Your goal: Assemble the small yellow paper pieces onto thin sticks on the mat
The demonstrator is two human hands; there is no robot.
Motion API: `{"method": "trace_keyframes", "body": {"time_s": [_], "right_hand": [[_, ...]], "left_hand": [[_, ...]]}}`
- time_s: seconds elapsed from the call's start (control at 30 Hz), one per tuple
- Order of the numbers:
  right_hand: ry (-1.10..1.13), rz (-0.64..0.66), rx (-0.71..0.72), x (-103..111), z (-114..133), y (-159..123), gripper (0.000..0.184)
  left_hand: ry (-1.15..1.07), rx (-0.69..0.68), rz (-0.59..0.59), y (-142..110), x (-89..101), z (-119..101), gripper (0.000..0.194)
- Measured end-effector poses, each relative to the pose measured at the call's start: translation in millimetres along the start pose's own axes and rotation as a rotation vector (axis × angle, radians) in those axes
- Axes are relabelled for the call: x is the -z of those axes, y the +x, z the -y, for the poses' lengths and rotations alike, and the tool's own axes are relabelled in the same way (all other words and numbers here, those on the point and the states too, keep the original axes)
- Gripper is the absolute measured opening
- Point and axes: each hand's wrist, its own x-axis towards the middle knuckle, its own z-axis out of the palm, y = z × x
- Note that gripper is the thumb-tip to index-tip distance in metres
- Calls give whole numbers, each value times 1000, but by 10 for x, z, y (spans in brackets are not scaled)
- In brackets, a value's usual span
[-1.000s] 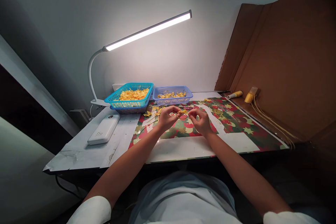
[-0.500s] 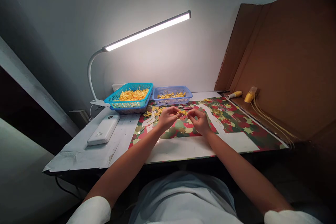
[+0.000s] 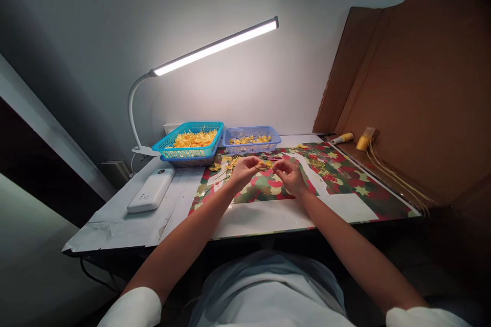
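Observation:
My left hand and my right hand are both closed in a pinch above the middle of the table. Between their fingertips is a small yellow piece with a thin strand; its exact kind is too small to make out. Both hands hold it, one at each side. Left of my left hand, several yellow pieces with thin stems lie on the patterned sheet. Just behind the hands is a slim pink and dark tool, partly hidden.
A turquoise basket heaped with yellow-orange pieces sits behind on the left, beside a lilac basket with smaller yellow pieces. A white power bank lies front left, under a lit desk lamp. Cardboard stands at right near yellow spools.
The thin loop below the yellow piece has shrunk from sight between the fingers. Both hands stay almost in place, with only small finger shifts.

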Motion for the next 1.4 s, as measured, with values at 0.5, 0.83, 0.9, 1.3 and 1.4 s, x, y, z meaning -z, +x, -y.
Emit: {"method": "trace_keyframes", "body": {"time_s": [0.5, 0.83, 0.9, 1.3, 1.4], "right_hand": [[16, 8, -17, -10, -25, 4, 15], [71, 65, -15, 1, -9, 2, 11], [76, 67, -10, 3, -3, 2, 10], [15, 68, 11, 15, 53, -3, 10], [-56, 59, 29, 38, 114, -11, 8]], "left_hand": [[30, 63, 11, 5, -6, 5, 25], [-242, 426, 178, 8, 44, -53, 20], [-277, 462, 187, 7, 49, -58, 21], [-322, 541, 189, 11, 57, -57, 19], [-314, 555, 178, 21, 71, -38, 18]]}}
